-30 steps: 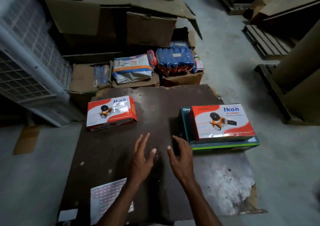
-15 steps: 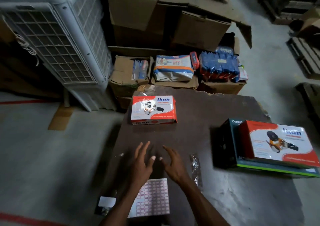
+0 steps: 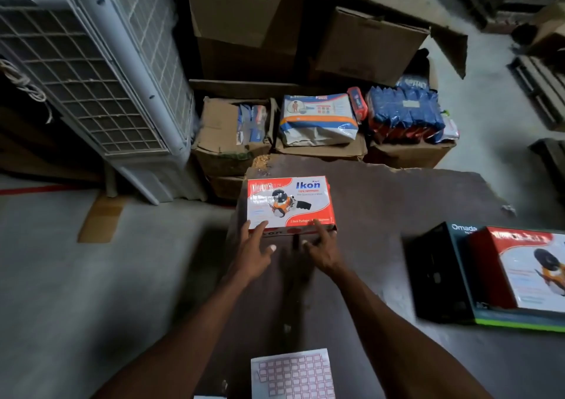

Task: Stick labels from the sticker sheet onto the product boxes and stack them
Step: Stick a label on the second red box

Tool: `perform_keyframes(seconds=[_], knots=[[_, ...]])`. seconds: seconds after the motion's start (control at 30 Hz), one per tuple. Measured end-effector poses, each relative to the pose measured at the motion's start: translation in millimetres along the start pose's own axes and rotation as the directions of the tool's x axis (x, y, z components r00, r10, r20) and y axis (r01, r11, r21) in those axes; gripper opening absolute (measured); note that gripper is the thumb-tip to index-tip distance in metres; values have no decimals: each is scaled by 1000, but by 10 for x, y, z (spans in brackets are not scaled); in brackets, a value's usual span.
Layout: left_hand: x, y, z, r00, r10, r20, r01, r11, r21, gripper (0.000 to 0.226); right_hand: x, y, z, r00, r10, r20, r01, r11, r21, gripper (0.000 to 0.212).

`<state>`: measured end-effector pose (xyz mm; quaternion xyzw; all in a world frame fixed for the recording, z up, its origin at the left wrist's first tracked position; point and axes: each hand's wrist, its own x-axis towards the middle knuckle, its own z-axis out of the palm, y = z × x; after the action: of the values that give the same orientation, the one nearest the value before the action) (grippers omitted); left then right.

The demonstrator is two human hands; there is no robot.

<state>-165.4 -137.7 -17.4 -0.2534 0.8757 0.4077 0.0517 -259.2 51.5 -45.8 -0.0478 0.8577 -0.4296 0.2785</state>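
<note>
A red and white Ikon product box (image 3: 289, 202) lies flat at the far left of the dark table (image 3: 382, 215). My left hand (image 3: 255, 251) touches its near left corner with spread fingers. At the near right corner my right hand (image 3: 322, 250) rests its fingertips on the box top. Both hands hold nothing. On the right, a second Ikon box (image 3: 526, 273) lies on top of a black and green Omada box (image 3: 443, 276). The sticker sheet (image 3: 293, 374), a grid of small pink-edged labels, lies at the table's near edge between my forearms.
A grey air cooler (image 3: 91, 71) stands at the left on the floor. Cardboard cartons (image 3: 275, 31) and packs of goods (image 3: 318, 118) crowd the far side of the table. Bare concrete floor (image 3: 61, 276) lies to the left.
Both hands have reached forward from the table's middle to the near edge of the left Ikon box. The view has swung left and closer to that box.
</note>
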Motion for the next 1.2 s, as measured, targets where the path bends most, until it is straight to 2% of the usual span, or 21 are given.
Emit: perform_keyframes(seconds=[0.17,0.23,0.37,0.57,0.77,0.9,1.0,1.1,1.13,1.2], knots=[[396,-21,0,999,-40,-34,44,990,135,74,507,390,90,1000,3,4,-4,995,98,92],[490,-38,23,998,-44,-36,50,980,193,76,507,356,58,1000,10,-3,-9,993,116,91],[529,-15,133,998,-56,9,55,991,120,76,432,250,43,998,-5,-62,11,995,94,91],[255,54,336,996,-26,-84,29,999,34,85,-65,-69,-13,973,-68,-220,101,984,145,88],[-356,199,547,990,-14,-143,-5,991,-133,85,-783,-395,-82,877,-137,-460,278,926,255,73],[-932,336,577,968,98,-232,-122,988,-91,87,-1245,-327,-20,795,-151,-587,345,909,235,70],[-1269,349,673,959,154,-238,-185,976,-117,102,-1622,-336,76,759,-170,-628,381,899,216,65],[-1399,239,733,957,154,-247,-165,986,-22,91,-1960,-343,193,726,-251,-640,399,912,95,69],[-1405,230,734,950,189,-247,-181,982,57,90,-2042,-338,228,727,-265,-634,400,913,77,71],[-1450,299,643,964,188,-188,-154,972,178,97,-2166,-287,339,734,-319,-600,435,899,54,70]])
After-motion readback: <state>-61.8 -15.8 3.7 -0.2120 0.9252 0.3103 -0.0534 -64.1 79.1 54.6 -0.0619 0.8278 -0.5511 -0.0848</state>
